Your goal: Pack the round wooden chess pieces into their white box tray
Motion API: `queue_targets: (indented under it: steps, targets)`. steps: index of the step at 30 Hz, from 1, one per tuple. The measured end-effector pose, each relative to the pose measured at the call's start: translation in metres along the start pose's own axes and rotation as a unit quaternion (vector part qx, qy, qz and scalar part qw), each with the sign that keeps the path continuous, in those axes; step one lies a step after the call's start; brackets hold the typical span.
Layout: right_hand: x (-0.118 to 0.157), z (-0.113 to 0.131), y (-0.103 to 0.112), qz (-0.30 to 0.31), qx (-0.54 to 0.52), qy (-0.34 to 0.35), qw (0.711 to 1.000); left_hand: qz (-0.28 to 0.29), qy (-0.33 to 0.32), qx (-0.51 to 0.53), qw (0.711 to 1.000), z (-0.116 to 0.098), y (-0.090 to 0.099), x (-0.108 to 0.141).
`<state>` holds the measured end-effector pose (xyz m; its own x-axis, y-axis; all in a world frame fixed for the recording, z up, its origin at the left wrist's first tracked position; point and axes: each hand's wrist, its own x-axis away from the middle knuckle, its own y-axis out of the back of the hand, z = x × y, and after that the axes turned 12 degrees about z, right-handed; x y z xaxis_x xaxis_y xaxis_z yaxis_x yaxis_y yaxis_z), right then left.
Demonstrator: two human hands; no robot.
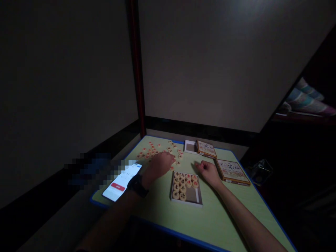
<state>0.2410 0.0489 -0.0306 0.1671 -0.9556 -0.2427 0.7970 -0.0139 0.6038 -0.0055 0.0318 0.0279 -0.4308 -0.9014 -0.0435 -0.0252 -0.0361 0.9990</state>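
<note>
My left hand (162,163), with a dark watch (138,185) on its wrist, reaches over loose round Chinese chess pieces (150,151) at the table's far left. Its fingers are bent and pressed together; whatever may be between them is hidden. My right hand (209,172) rests closed on the table, right of an open shallow box (193,196); I cannot make out anything inside its fingers. Rows of larger chess pieces, black-marked on the left and red-marked at upper right, lie flat in that box. Its lower right part shows bare bottom.
A lit phone (122,182) lies at the table's left edge. At the back are a small open tray (190,147) and a printed box lid (207,148). A larger printed lid (232,171) lies right of my right hand. Walls (199,70) stand behind the blue-edged table (162,213).
</note>
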Motion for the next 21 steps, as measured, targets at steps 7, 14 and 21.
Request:
queue_targets:
  steps: [7,14,21]
  targets:
    - [0.006,0.011,0.012,-0.028,0.008,0.025,0.999,-0.023,0.023,0.033,0.999,-0.025,-0.01,0.0]
    - [-0.038,0.05,0.017,0.161,0.164,0.1,0.968,0.031,0.033,0.006,0.999,-0.015,-0.022,0.001]
    - [-0.105,0.062,-0.016,0.341,0.291,0.087,0.89,0.044,0.046,0.005,0.998,-0.009,-0.019,0.003]
